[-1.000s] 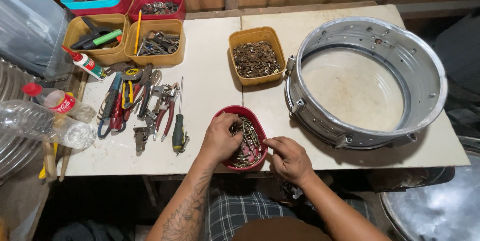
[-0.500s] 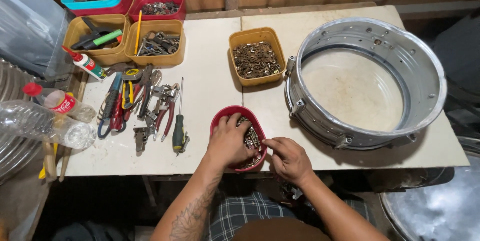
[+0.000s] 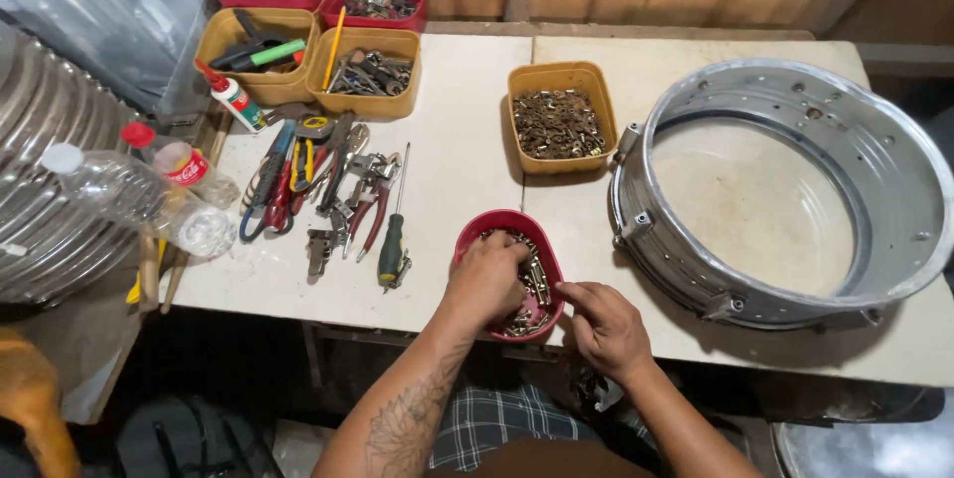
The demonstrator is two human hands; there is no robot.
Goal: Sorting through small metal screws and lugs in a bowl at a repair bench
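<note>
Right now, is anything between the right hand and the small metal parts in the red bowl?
Nothing visible. The right hand rests at the red bowl's near right edge, fingertips at the metal parts. The left hand is already in them.

We see soft, even daylight on the pale table [image 3: 447, 140], with only weak shadows under the tools. The metal drum shell [image 3: 785, 180] gives mild glare on its rim. The picture is sharp in the middle, while the edges bend and darken.

Left hand [image 3: 487, 279] digs in red bowl [image 3: 475, 232]; right hand [image 3: 604, 327] beside.
</note>
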